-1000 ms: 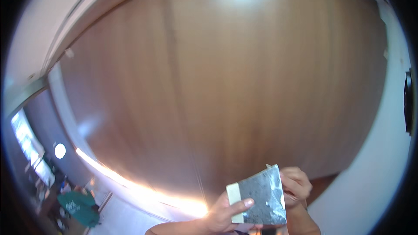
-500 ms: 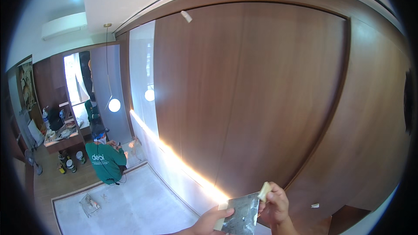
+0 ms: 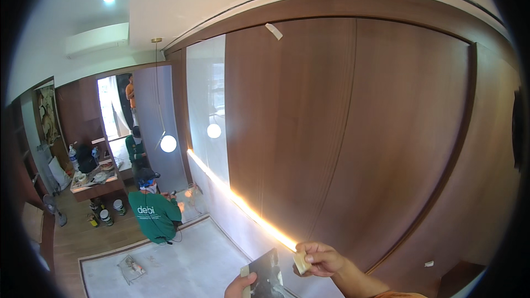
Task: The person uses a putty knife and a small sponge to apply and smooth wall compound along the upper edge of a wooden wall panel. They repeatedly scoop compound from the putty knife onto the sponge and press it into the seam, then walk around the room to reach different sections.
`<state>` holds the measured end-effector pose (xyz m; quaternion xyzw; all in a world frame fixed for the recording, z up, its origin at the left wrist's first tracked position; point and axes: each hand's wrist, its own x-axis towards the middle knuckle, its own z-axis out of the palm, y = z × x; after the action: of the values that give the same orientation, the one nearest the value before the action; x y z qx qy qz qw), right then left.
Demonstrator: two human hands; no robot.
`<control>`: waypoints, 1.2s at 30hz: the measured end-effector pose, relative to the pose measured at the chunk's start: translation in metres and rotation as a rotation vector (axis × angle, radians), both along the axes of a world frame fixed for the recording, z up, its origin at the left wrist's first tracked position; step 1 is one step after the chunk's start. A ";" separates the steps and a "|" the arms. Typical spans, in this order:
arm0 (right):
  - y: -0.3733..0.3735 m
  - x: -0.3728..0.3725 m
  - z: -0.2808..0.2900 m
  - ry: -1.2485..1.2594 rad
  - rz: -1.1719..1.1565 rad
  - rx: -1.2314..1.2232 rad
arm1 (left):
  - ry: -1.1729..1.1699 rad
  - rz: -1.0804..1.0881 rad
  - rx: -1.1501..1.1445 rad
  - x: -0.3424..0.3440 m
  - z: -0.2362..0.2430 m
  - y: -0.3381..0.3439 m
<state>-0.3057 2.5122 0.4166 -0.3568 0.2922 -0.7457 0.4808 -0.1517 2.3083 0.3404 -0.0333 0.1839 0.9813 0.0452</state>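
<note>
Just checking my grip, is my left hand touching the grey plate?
Touching: the head view shows the left hand holding the grey plate, its thumb lying over the plate's left edge.

- Left fingers (image 3: 249, 279) hold a plate (image 3: 267, 277), low in front of the wearer; just to its right, a block (image 3: 301, 263) sits in the right fingers (image 3: 316, 257).
- Beyond both sets of fingers rises a panelled wall (image 3: 292, 110), stretching off to the right.
- A light strip (image 3: 244, 206) runs along it, from behind the right fingers away to the left.
- Left of the left fingers, a bundle (image 3: 131, 269) lies on a platform (image 3: 193, 265).
- Farther left and beyond, a co-worker (image 3: 153, 222) crouches at the platform's edge.
- Past the co-worker, cans (image 3: 106, 218) stand on the floor (image 3: 66, 247) near a surface (image 3: 96, 192).
</note>
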 end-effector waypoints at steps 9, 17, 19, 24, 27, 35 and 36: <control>-0.058 -0.075 -0.050 0.018 0.267 0.015 | -0.184 0.237 -0.130 -0.028 0.014 -0.031; -0.077 -0.186 -0.081 0.326 -0.253 0.365 | -0.387 0.289 -0.225 -0.104 0.002 -0.034; -0.079 -0.210 -0.085 0.322 -0.309 0.313 | -0.495 0.222 -0.422 -0.134 -0.023 -0.043; -0.083 -0.257 -0.098 0.268 -0.458 0.294 | -0.348 0.117 -0.721 -0.172 -0.081 -0.057; -0.088 -0.273 -0.103 0.169 -0.427 0.273 | -0.136 0.365 -0.956 -0.183 -0.092 -0.041; -0.100 -0.303 -0.147 -0.196 -0.436 0.250 | -0.093 0.504 -1.101 -0.204 -0.068 -0.019; -0.105 -0.307 -0.161 -0.235 -0.461 0.260 | -0.100 0.508 -1.101 -0.205 -0.067 -0.019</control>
<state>-0.6125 2.4076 0.2556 -0.1275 0.4011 -0.8278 0.3709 -0.3572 2.2893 0.2735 -0.1407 0.6485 0.7193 -0.2057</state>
